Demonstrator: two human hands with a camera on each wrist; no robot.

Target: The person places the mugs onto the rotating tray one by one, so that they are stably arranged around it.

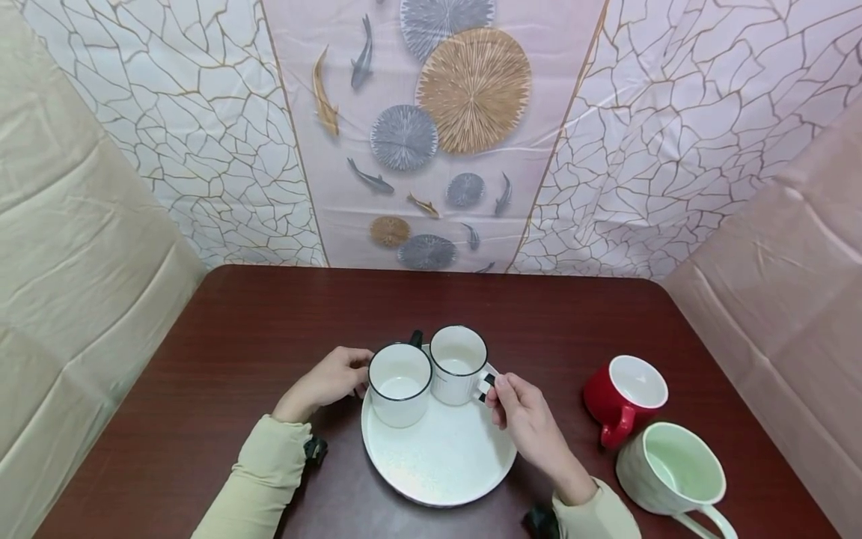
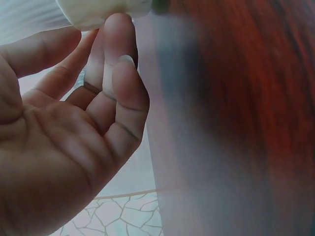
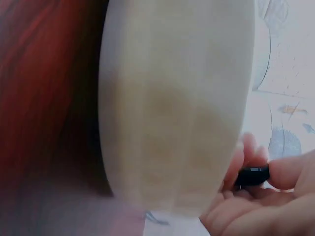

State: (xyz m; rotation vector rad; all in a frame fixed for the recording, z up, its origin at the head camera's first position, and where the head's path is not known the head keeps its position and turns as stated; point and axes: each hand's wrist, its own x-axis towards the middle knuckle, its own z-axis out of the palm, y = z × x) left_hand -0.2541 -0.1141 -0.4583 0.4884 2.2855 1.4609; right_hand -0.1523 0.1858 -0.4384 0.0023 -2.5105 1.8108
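Note:
A round white tray (image 1: 441, 464) lies on the table with two white, black-rimmed enamel mugs standing at its far side. The left mug (image 1: 399, 385) has its black handle turned to the back. My left hand (image 1: 331, 383) is beside this mug at the tray's left edge; in the left wrist view its bent fingertips (image 2: 119, 32) meet a whitish surface. My right hand (image 1: 528, 423) pinches the handle of the right mug (image 1: 458, 367) between thumb and fingers. In the right wrist view the handle's black part (image 3: 253, 175) shows in that grip, beyond the tray's pale side wall (image 3: 172, 108).
To the right stand a red mug (image 1: 616, 408) with a white inside and a larger pale green mug (image 1: 667, 468). The dark brown table (image 1: 303, 307) ends at a patterned cloth (image 1: 431, 165) behind, with beige padded panels at both sides.

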